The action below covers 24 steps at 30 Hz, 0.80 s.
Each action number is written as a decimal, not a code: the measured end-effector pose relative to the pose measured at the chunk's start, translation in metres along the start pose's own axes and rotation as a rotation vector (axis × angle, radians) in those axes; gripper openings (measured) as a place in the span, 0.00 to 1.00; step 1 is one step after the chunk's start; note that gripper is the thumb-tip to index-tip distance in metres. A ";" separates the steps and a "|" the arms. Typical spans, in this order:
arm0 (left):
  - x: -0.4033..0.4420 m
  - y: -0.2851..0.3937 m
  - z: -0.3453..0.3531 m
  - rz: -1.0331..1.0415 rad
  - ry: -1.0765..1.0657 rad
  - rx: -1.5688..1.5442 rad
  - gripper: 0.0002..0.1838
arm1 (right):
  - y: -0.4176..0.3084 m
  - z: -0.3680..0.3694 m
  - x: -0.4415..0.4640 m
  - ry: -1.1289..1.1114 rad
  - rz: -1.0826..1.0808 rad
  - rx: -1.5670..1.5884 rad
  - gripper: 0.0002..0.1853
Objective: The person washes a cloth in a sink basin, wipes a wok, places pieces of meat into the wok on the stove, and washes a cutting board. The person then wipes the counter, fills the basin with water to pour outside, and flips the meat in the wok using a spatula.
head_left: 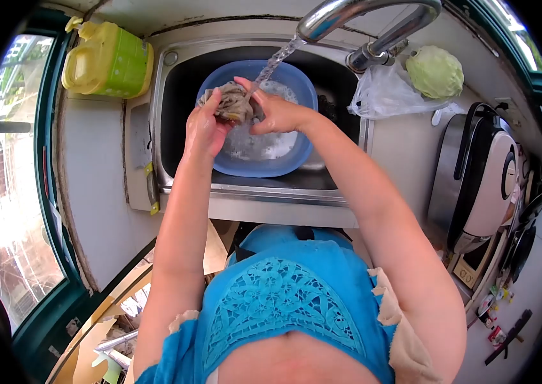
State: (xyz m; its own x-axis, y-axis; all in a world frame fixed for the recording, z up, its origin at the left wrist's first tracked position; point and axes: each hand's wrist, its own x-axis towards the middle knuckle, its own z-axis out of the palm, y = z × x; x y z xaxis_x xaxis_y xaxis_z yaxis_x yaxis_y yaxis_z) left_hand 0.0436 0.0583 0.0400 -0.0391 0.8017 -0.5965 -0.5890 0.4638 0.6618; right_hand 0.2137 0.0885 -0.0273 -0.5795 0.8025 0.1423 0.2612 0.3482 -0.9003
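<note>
A bunched, wet greyish-brown cloth (228,102) is held between my two hands over a blue plastic basin (258,168). My left hand (205,127) grips it from the left, thumb up along its side. On the other side, my right hand (278,114) has its fingers and thumb curved around the cloth's right edge. A stream of water (276,63) runs from the faucet (347,18) and falls by the right hand and the cloth. Soapy, cloudy water (261,144) lies in the basin. Part of the cloth is hidden by my fingers.
The basin stands in a steel sink (251,195). A yellow-green jug (108,59) is at the left, above a knife (151,185). To the right are a cabbage (435,72), a plastic bag (389,93) and a rice cooker (485,182). A window (18,173) borders the left.
</note>
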 end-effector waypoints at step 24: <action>0.033 -0.051 0.005 -0.099 -0.332 -0.558 0.23 | -0.101 0.035 -0.026 0.157 -0.029 -0.464 0.10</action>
State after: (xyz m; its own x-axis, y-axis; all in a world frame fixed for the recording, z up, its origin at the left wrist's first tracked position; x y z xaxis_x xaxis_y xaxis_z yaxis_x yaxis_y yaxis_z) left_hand 0.0763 0.0633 -0.0107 0.2356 0.8805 -0.4113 -0.9106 0.3478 0.2231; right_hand 0.1752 0.0156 0.0455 -0.4773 0.8402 0.2575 0.5834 0.5221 -0.6221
